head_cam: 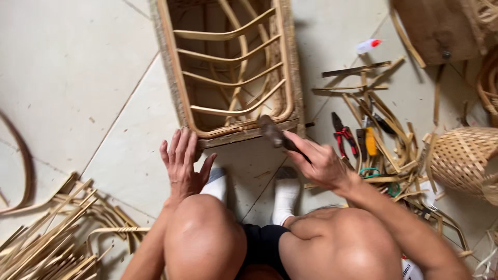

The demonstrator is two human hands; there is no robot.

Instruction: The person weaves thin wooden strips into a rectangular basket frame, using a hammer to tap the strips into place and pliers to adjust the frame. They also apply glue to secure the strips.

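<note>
Right hand (320, 165) grips hammer (275, 134) | left hand (182, 163) flat against rattan frame (179, 78)

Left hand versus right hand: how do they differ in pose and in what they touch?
The left hand lies open, fingers spread, against the corner of the rattan frame; the right hand is closed around a hammer. The left hand holds nothing; the right hand grips the hammer with its head over the frame's edge. Both are bare.

Rattan workshop — cane strips (46, 243), pliers (343, 136)
</note>
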